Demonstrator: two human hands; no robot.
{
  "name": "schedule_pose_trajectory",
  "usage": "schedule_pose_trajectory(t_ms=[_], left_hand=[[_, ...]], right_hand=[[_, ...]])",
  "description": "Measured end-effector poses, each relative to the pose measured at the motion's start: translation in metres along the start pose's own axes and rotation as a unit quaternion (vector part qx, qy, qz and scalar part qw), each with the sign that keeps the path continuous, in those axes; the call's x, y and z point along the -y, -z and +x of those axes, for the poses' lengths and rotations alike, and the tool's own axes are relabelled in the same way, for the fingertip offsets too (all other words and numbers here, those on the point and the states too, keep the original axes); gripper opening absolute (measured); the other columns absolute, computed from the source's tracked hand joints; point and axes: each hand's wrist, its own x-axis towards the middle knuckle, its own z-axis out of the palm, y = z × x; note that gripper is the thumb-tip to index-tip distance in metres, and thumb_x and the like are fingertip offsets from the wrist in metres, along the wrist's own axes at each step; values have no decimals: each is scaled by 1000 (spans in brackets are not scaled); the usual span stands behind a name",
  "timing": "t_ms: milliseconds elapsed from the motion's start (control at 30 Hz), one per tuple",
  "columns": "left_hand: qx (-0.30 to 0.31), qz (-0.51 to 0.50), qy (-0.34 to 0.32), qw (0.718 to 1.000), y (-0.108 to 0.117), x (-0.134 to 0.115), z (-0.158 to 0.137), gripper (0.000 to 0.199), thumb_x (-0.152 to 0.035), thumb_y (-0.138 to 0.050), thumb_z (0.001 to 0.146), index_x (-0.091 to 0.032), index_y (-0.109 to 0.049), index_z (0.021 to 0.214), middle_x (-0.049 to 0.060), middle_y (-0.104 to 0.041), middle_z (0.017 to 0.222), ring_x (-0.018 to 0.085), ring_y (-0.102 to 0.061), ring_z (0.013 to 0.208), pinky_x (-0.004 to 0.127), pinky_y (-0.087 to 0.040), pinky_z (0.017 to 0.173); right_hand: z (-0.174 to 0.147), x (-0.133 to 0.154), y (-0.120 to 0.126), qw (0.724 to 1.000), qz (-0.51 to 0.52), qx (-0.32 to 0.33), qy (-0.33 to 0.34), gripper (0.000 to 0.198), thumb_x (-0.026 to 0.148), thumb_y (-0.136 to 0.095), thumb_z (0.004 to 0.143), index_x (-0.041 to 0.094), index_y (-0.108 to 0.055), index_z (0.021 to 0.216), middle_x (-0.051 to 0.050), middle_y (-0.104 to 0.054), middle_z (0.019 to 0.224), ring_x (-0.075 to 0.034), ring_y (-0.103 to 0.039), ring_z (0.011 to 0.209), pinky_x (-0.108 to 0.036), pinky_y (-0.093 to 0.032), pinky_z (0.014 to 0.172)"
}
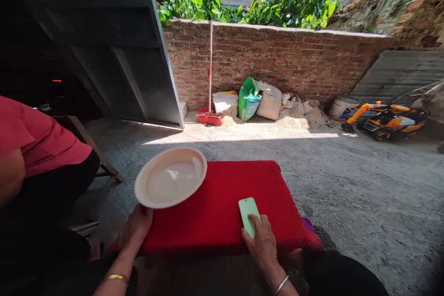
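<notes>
My right hand (262,243) grips the lower end of a pale green phone (247,212), with the thumb and fingers around its sides. The phone is on or just above a small table covered in red cloth (229,180). My left hand (136,227) is at the table's left edge, right by the near rim of a wide cream basin (147,182). Its fingers are mostly hidden, so whether they grip the rim or the table edge does not show. Clear water with bright reflections appears in the basin, which sits at the table's far left.
A person in a red top (52,143) sits close on the left, by a wooden stool (81,136). Beyond are a dark metal door (138,55), a red broom (210,118), sacks (270,101), a brick wall (263,55) and an orange toy excavator (388,120).
</notes>
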Motion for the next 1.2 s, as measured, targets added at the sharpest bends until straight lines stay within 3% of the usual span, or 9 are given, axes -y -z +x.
schedule_pose_trajectory(t_ms=[100,167,300,467,667,767,833,1033,1200], left_hand=[[18,28,16,999,10,-13,-12,63,-60,-33,94,-14,-57,130,23,-70,114,40,-69,99,50,-54,80],[28,28,21,999,17,-23,-20,61,-57,-34,94,-15,-55,132,22,-69,116,39,-69,100,49,-53,80],[25,31,24,999,28,-40,-36,57,-55,-33,96,-15,-56,130,21,-69,114,39,-68,102,50,-52,82],[34,27,36,998,40,-53,-47,55,-53,-34,96,-16,-53,133,21,-68,116,37,-67,105,49,-51,85],[44,26,38,998,48,-59,-52,53,-51,-34,96,-14,-54,129,20,-67,116,37,-66,106,48,-50,87],[39,24,34,998,48,-58,-53,54,-51,-34,96,-13,-55,129,21,-67,115,37,-66,106,48,-50,86],[33,25,30,999,46,-58,-53,54,-50,-35,96,-13,-55,130,21,-66,115,37,-67,104,48,-50,85],[20,14,23,999,42,-59,-53,55,-50,-36,97,-11,-53,132,22,-67,112,39,-67,104,49,-50,85],[22,9,26,999,41,-60,-53,52,-49,-37,98,-12,-53,131,22,-66,113,38,-67,104,49,-49,86]], right_hand=[[-30,44,-26,981,66,75,165,48,19,-71,70,30,-66,116,-7,-61,118,-28,-61,109,-40,-52,95],[-34,42,-23,972,119,84,186,49,21,-70,70,32,-65,118,-7,-60,122,-27,-60,112,-38,-53,95],[-10,-33,30,988,147,-46,-1,41,51,-56,85,23,-65,113,-11,-59,106,-29,-61,100,-45,-52,90],[3,-105,79,968,-2,-131,-215,61,70,-48,69,19,-64,98,-14,-55,89,-42,-55,98,-58,-48,88],[-45,11,16,992,117,20,-52,38,50,-57,74,26,-66,101,-7,-55,97,-29,-62,90,-43,-52,82],[-53,51,5,965,214,142,58,31,36,-60,74,30,-68,103,-3,-58,101,-21,-63,91,-32,-52,78],[-39,40,20,966,223,123,51,33,40,-60,76,30,-68,106,-3,-60,104,-23,-62,97,-33,-52,84],[31,-66,88,963,57,-117,-234,45,68,-52,64,29,-59,84,-12,-58,84,-42,-59,97,-55,-47,87],[22,-16,38,978,52,-62,-190,49,69,-58,63,28,-63,88,-8,-54,83,-36,-61,83,-47,-49,68]])
